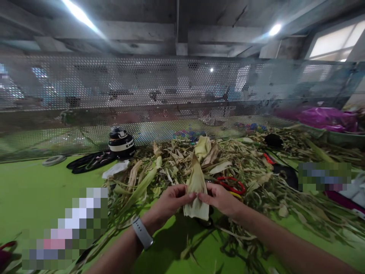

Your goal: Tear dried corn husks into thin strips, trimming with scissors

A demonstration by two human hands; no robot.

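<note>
Between my two hands is a pale, flattened corn husk [196,180], its pointed end up and its wide cut end down. My left hand [176,198] pinches its left edge, thumb laid on the front; a grey watch strap circles that wrist. From the other side my right hand [218,196] pinches the right edge, and the two thumb tips nearly meet at the husk's middle. Just beyond my right hand lie scissors with red handles [235,184], partly covered by husk scraps. Their blades are hidden. Behind the held husk rests another pale yellow husk [203,146].
Dried husks and shredded strips [256,186] are heaped across the green table [85,179]. A black-and-white bottle-like container [121,142] stands at back left beside a coiled black strap [89,161]. A perforated metal screen [159,91] closes off the far side. Purple plastic [327,118] sits at far right.
</note>
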